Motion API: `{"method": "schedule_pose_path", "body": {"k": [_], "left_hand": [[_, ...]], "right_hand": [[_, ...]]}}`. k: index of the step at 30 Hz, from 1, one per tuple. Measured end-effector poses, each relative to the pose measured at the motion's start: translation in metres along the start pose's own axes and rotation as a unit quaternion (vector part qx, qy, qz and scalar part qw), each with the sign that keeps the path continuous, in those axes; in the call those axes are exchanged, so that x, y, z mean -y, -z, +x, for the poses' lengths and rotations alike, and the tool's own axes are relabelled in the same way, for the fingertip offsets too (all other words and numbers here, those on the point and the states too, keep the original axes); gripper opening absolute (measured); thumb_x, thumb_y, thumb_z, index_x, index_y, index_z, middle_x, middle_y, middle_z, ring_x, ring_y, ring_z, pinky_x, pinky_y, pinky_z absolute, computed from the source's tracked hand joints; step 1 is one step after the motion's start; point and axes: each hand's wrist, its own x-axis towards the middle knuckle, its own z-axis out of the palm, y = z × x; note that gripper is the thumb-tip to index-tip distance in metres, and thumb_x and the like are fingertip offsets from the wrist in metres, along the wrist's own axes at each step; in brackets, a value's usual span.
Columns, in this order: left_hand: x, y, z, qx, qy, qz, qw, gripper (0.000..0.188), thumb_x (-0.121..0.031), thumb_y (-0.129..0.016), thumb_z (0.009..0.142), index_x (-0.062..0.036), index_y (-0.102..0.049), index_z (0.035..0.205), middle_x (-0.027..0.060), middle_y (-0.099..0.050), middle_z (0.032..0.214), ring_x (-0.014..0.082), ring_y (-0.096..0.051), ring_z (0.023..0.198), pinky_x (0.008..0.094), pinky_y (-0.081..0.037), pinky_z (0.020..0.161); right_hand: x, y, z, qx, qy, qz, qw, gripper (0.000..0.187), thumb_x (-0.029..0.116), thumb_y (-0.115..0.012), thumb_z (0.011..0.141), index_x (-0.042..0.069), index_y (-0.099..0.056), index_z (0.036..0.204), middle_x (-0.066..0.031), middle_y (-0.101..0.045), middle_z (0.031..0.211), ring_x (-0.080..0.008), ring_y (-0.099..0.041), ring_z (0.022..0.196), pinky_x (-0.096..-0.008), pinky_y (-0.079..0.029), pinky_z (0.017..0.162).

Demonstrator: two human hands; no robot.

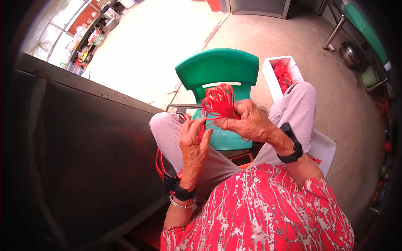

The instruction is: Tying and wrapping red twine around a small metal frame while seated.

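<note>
In front of the green chair, my right hand [251, 121] is closed round the gathered end of a looped bundle of red cord [220, 100]. The loops fan out up and to the left of the fingers. Just left of it, my left hand [194, 140] grips a slim red ribbed piece [202, 130] between thumb and fingers. A dark, thin part shows at its upper end; whether it is a tool handle or wound cord, I cannot tell. A strand runs between the bundle and the left fingertips.
A green plastic chair [217, 69] faces me between my knees. A white box [268, 75] of red cord stands beyond my right knee, and a white tray [326, 146] lies beside my right thigh. A dark panel [104, 146] borders my left. Further right are a metal pot [350, 55] and table leg [334, 32].
</note>
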Motion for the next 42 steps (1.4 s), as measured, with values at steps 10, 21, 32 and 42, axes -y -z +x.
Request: {"method": "schedule_pose_path", "body": {"k": [10,21,32,42], "left_hand": [[0.021,-0.005,0.007,-0.076,0.21,-0.212,0.951,0.011,-0.004,-0.062,0.092,0.0001,-0.06,0.083,0.0009,-0.06,0.069,0.0057,-0.055,0.058,0.0222,-0.045,0.051],[0.008,0.002,0.008,-0.099,0.28,-0.265,0.918,0.009,-0.009,-0.061,0.094,-0.0012,-0.062,0.09,0.0025,-0.065,0.085,0.0069,-0.059,0.074,0.022,-0.049,0.065],[0.022,0.003,0.011,-0.024,0.248,-0.162,0.955,0.009,-0.006,-0.062,0.091,0.0024,-0.063,0.088,0.0047,-0.063,0.079,0.0105,-0.057,0.069,0.0272,-0.048,0.065],[0.012,-0.001,0.01,-0.142,0.133,-0.061,0.979,0.01,-0.008,-0.062,0.092,-0.0011,-0.061,0.086,0.0028,-0.063,0.078,0.0102,-0.053,0.067,0.0271,-0.044,0.062]], "right_hand": [[-0.046,0.028,0.031,-0.209,0.149,-0.182,0.949,0.033,0.032,-0.067,0.087,0.004,-0.064,0.103,-0.0166,-0.066,0.075,-0.0265,-0.066,0.067,-0.0373,-0.051,0.064],[-0.124,-0.044,0.041,0.09,0.077,-0.279,0.953,0.026,0.029,-0.054,0.085,0.005,-0.062,0.092,-0.0225,-0.064,0.076,-0.042,-0.062,0.072,-0.0534,-0.047,0.065],[-0.111,-0.045,0.074,0.008,0.164,-0.04,0.986,0.03,0.021,-0.062,0.085,0.002,-0.06,0.108,-0.02,-0.065,0.086,-0.0323,-0.063,0.077,-0.0385,-0.05,0.072],[-0.075,-0.027,0.069,-0.07,0.296,-0.22,0.927,0.036,0.019,-0.071,0.08,0.007,-0.062,0.112,-0.0098,-0.059,0.118,-0.0274,-0.053,0.114,-0.0407,-0.039,0.102]]}}
